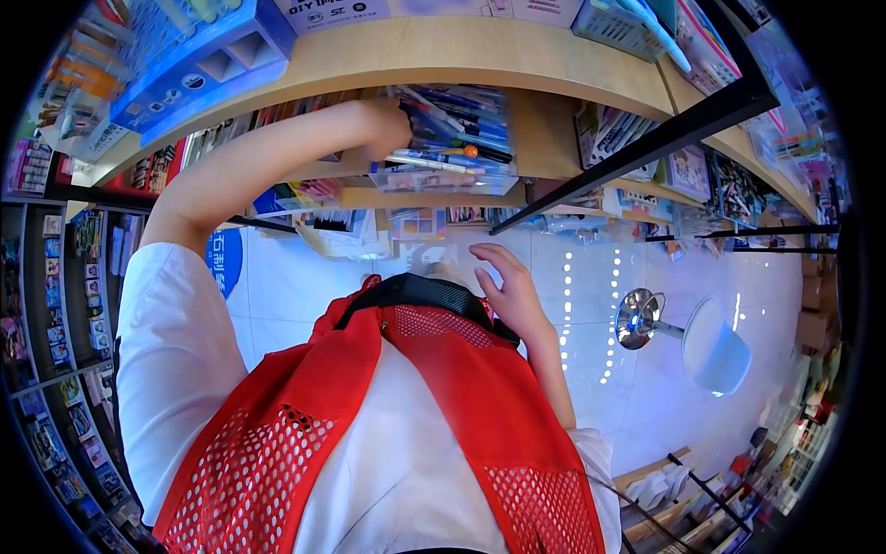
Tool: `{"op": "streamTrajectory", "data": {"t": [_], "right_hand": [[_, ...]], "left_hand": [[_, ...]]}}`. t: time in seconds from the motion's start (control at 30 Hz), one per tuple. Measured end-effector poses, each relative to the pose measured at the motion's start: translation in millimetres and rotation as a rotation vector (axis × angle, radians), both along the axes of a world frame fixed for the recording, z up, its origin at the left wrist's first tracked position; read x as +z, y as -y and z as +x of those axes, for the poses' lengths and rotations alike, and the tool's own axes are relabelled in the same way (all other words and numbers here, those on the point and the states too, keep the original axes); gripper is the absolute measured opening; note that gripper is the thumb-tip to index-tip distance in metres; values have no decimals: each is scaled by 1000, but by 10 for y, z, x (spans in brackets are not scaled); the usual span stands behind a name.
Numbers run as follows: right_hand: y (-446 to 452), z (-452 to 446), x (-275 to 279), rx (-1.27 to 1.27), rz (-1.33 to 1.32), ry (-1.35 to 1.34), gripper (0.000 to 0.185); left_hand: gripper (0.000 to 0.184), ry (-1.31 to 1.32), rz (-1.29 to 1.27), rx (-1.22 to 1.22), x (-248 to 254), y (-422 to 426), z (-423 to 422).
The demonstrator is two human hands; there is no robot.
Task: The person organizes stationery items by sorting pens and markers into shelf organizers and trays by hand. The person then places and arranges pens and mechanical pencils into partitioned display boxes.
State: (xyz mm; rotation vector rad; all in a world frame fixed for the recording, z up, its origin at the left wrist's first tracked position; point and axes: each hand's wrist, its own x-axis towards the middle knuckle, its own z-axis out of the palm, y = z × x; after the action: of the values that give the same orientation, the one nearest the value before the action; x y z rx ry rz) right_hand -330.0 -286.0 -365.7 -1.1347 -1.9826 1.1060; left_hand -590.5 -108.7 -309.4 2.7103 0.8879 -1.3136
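My left hand [386, 129] reaches under the front edge of the upper shelf. It touches or lies right beside the left end of a clear plastic bin [443, 180], its fingers mostly hidden. Inside the bin lie many pens [457, 115], blue, white and dark, and near its front a small round orange piece [471, 150] shows. My right hand [508, 288] hangs in the air in front of my waist, beside a black waist pack [415, 297]. Its thumb and fingers are apart and hold nothing.
The upper wooden shelf [461, 48] carries a blue display box [198, 78] and a grey basket [616, 30]. A black metal post [637, 157] slants right of the bin. Behind on the right, a white stool [715, 346] stands on the tiled floor [591, 277].
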Motion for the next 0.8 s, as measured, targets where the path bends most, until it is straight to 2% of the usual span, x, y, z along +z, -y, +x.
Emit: {"op": "streamTrajectory", "data": {"t": [0.2,0.3,0.43,0.53,0.57,0.67,0.7,0.8], "right_hand": [[-7,-15,11,38,-31,7,28],[1,-15,4,46,-23,24,28],[31,-13,-46,44,-25,19,27],[57,-26,-51,50,-44,14,27],[68,-35,-65,51,-44,14,27],[95,-85,-102,57,-49,15,27],[101,-109,-95,60,-52,18,27],[111,-209,-67,77,-58,25,27]], "left_hand": [[22,196,-64,143,-61,-32,-183],[21,274,17,73,-8,-40,-330],[10,359,41,-67,202,8,-436],[17,545,33,-48,209,30,-525],[16,638,15,38,264,76,-538],[8,833,45,25,237,112,-677],[10,901,-21,131,242,134,-709],[16,1085,76,276,185,271,-878]]}}
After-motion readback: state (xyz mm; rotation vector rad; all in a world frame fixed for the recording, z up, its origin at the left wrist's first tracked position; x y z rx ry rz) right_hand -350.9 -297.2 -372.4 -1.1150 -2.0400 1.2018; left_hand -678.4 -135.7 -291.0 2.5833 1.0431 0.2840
